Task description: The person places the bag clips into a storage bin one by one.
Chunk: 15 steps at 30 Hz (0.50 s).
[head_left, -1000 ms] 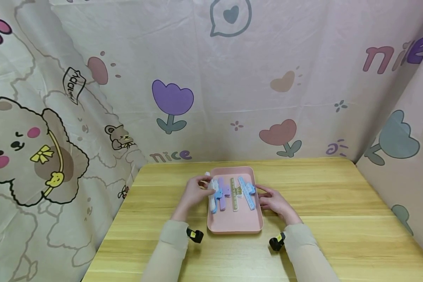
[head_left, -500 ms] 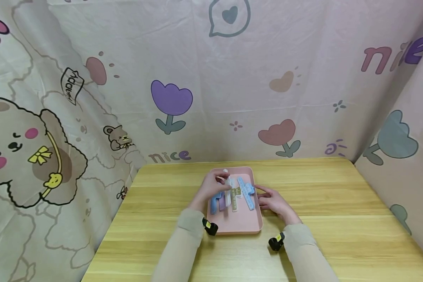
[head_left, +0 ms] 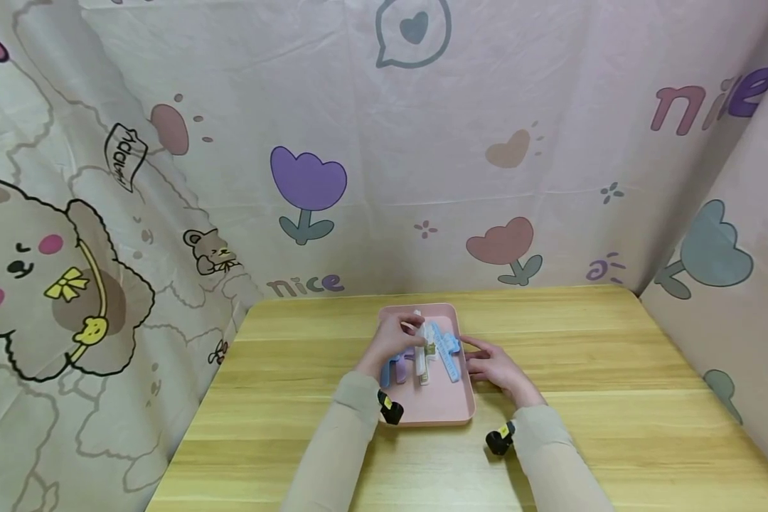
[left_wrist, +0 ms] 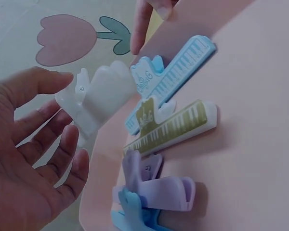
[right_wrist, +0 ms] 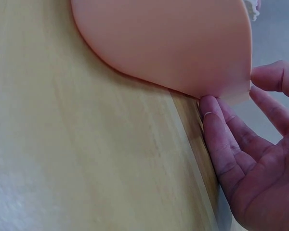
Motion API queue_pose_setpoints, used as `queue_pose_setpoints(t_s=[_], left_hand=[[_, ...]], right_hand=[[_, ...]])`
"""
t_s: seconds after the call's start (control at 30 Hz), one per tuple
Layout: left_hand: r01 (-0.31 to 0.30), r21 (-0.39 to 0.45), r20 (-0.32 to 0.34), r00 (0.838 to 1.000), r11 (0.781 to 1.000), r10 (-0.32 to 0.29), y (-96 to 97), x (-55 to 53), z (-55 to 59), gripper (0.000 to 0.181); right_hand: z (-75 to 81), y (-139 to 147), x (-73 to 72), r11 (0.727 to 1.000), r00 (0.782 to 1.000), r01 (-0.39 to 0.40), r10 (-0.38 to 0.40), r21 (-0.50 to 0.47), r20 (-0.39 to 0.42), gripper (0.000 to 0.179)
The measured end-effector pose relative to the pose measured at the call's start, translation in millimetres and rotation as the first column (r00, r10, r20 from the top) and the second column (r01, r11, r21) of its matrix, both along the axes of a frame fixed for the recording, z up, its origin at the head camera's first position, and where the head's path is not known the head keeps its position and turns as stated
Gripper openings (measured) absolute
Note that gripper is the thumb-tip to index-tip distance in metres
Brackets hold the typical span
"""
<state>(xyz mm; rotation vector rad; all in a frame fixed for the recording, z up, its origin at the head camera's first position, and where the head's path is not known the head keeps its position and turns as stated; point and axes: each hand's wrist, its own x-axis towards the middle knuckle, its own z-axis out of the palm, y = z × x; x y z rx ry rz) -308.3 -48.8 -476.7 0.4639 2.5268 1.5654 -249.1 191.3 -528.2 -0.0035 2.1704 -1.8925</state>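
My left hand [head_left: 393, 338] pinches a white clip [left_wrist: 103, 94] by its handle end, holding it over the pink tray [head_left: 429, 414]. Within the tray, a light-blue clip [left_wrist: 185, 65] with a piano-key pattern lies slanted on the right. Beside it rest an olive-green and white piano-key clip [left_wrist: 178, 127], a purple clip [left_wrist: 166, 192] and another blue clip [left_wrist: 130, 216], the last partly hidden. My right hand [head_left: 502, 370] touches the tray's right side wall with extended fingers, its fingertips against the rim in the right wrist view.
The tray stands on a wooden table [head_left: 614, 427] near its back edge. A printed cloth [head_left: 384, 156] hangs behind the table and along both sides. A small black camera sits on each wrist, the left one [head_left: 390, 409] close above the tray's front left corner.
My left hand has carried the white clip from the tray's left edge rightward, past the blue and purple clips, to above the green one. The right hand stays at the tray's side.
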Motion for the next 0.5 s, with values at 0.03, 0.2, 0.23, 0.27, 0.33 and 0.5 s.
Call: queue_pose_setpoints(t_s=[0.03,0.2,0.23,0.27,0.33,0.5], left_hand=[[0.006,-0.004,-0.004,1.0,1.0,-0.006,0.4,-1.1,-1.5,0.041],[0.018,-0.051,-0.006,1.0,0.999,-0.018,3.3,-3.8,-6.9,0.039],[0.02,-0.061,-0.002,1.0,0.998,-0.02,3.9,-3.7,-7.3,0.04],[0.019,-0.072,0.004,1.0,0.997,-0.019,4.4,-3.5,-7.7,0.04],[0.02,-0.083,0.02,1.0,0.996,-0.018,5.4,-2.9,-8.3,0.04],[0.035,-0.077,0.058,0.998,0.996,-0.03,6.5,-1.0,-8.8,0.04]], right_hand=[[0.0,0.1,0.0,1.0,1.0,-0.002,0.002,0.0,-0.001,0.062],[-1.0,0.2,-1.3,1.0,1.0,0.002,-0.002,-0.002,0.005,0.062],[-1.5,0.2,-1.8,1.0,1.0,0.002,-0.002,-0.004,0.008,0.062],[-1.8,0.2,-2.2,1.0,1.0,0.004,-0.004,-0.005,0.011,0.062],[-2.0,0.0,-2.3,1.0,1.0,-0.004,0.004,-0.007,0.009,0.062],[0.3,0.6,-1.0,1.0,1.0,-0.03,0.03,0.008,0.0,0.063]])
